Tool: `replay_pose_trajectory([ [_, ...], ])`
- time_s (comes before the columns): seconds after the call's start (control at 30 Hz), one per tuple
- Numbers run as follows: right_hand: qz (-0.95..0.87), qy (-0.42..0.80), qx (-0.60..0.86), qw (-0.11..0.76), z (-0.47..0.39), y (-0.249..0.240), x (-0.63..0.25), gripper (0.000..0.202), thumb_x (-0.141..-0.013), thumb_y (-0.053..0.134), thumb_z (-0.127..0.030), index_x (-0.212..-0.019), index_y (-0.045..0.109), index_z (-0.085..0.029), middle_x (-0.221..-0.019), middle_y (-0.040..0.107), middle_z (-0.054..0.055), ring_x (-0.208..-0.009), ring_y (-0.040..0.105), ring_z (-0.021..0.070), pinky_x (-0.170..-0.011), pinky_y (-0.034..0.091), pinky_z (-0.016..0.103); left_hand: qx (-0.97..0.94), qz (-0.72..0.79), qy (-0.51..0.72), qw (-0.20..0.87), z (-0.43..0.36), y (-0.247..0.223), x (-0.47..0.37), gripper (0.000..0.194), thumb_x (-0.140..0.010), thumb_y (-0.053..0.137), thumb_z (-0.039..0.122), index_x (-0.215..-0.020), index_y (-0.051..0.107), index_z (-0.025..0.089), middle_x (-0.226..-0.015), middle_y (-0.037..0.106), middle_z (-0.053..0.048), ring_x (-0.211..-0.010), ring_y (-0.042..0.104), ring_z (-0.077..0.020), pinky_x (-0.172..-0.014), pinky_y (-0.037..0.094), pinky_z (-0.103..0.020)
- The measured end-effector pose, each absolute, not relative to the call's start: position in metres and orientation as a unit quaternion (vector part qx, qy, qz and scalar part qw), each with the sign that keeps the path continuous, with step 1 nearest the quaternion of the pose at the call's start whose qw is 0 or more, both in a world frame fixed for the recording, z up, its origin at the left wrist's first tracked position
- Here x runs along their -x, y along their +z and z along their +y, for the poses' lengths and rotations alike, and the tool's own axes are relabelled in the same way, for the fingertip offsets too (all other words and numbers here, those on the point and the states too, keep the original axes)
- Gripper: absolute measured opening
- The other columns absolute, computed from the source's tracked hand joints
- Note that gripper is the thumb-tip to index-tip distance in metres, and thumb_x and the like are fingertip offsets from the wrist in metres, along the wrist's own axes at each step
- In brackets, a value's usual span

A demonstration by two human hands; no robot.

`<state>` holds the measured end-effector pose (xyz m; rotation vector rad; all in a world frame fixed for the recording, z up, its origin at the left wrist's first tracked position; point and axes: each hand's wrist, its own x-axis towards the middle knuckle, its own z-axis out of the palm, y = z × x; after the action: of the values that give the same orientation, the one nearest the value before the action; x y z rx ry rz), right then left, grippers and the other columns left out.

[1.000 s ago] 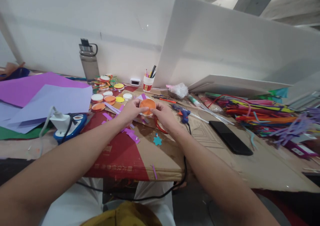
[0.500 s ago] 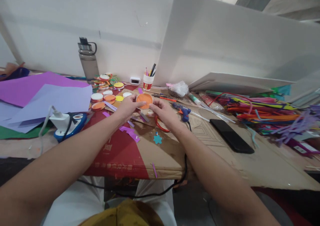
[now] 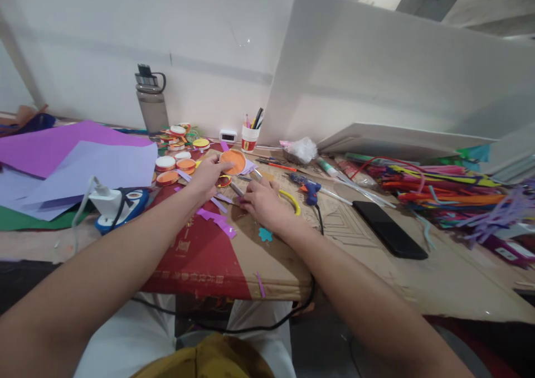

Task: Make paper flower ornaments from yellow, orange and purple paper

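The round orange disc reaches just beyond the left hand, whose thumb and fingers pinch it near the lower left edge. The right hand is curled beside a yellow handle; I cannot tell whether its fingers grip something. Below the fingers is cardboard; beyond them, a paper cup and a white wall.

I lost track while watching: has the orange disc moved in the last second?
Yes. Judged against the paper cup, the orange disc in the left hand has shifted leftward and slightly upward in the view.
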<state>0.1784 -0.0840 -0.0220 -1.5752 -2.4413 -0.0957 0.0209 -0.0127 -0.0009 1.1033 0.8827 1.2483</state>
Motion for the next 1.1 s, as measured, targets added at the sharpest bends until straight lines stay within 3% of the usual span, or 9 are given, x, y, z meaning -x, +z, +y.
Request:
replay_pose_trajectory([
  [0.17, -0.840, -0.023, 0.531, 0.113, -0.085, -0.020, -0.176, 0.023, -0.092, 0.053, -0.029, -0.091, 0.075, -0.021, -0.104, 0.062, 0.010, -0.103, 0.044, 0.0249, -0.083, 0.025, 0.039, -0.471, 0.375, 0.521, 0.605, -0.012, -0.002, -0.020, 0.028, -0.054, 0.078, 0.022, -0.072, 0.057, 0.016, -0.065, 0.055, 0.004, -0.055, 0.049, -0.0078, -0.047, 0.038, -0.019],
  [0.33, -0.851, -0.048, 0.515, 0.088, -0.086, -0.020, -0.175, 0.036, -0.098, 0.039, -0.028, -0.088, 0.073, -0.018, -0.101, 0.061, 0.011, -0.094, 0.051, 0.0222, -0.083, 0.029, 0.039, -0.486, 0.365, 0.514, 0.606, -0.011, -0.004, -0.021, 0.027, -0.055, 0.079, 0.021, -0.071, 0.059, 0.015, -0.062, 0.055, 0.002, -0.054, 0.051, -0.0077, -0.044, 0.035, -0.018],
  [0.53, -0.849, -0.051, 0.522, 0.073, -0.093, -0.013, -0.175, 0.033, -0.096, 0.040, -0.025, -0.090, 0.071, -0.017, -0.102, 0.063, 0.012, -0.090, 0.055, 0.0219, -0.080, 0.034, 0.037, -0.455, 0.355, 0.507, 0.640, -0.012, -0.002, -0.023, 0.027, -0.055, 0.079, 0.014, -0.068, 0.055, 0.014, -0.058, 0.056, 0.001, -0.047, 0.048, -0.0068, -0.038, 0.031, -0.017],
  [0.67, -0.843, -0.011, 0.528, 0.096, -0.094, -0.009, -0.176, 0.023, -0.093, 0.050, -0.025, -0.094, 0.072, -0.019, -0.099, 0.067, 0.010, -0.097, 0.058, 0.0216, -0.081, 0.038, 0.032, -0.445, 0.356, 0.509, 0.645, -0.013, -0.001, -0.023, 0.027, -0.055, 0.078, 0.012, -0.071, 0.056, 0.014, -0.061, 0.056, 0.001, -0.049, 0.049, -0.0068, -0.039, 0.035, -0.016],
  [0.97, -0.822, 0.034, 0.546, 0.158, -0.086, -0.021, -0.178, 0.015, -0.085, 0.057, -0.017, -0.086, 0.071, -0.021, -0.086, 0.070, 0.005, -0.078, 0.060, 0.0179, -0.068, 0.040, 0.028, -0.464, 0.340, 0.526, 0.627, -0.010, -0.006, -0.021, 0.023, -0.060, 0.078, 0.012, -0.075, 0.060, 0.012, -0.069, 0.061, 0.001, -0.053, 0.053, -0.0065, -0.042, 0.042, -0.017],
  [1.1, -0.807, 0.086, 0.543, 0.215, -0.088, -0.018, -0.180, 0.013, -0.087, 0.059, -0.026, -0.083, 0.070, -0.021, -0.082, 0.069, 0.004, -0.073, 0.058, 0.0149, -0.066, 0.038, 0.025, -0.403, 0.354, 0.517, 0.667, -0.011, -0.002, -0.023, 0.014, -0.066, 0.072, 0.007, -0.071, 0.059, 0.011, -0.064, 0.059, 0.000, -0.046, 0.050, -0.0053, -0.040, 0.043, -0.016],
])
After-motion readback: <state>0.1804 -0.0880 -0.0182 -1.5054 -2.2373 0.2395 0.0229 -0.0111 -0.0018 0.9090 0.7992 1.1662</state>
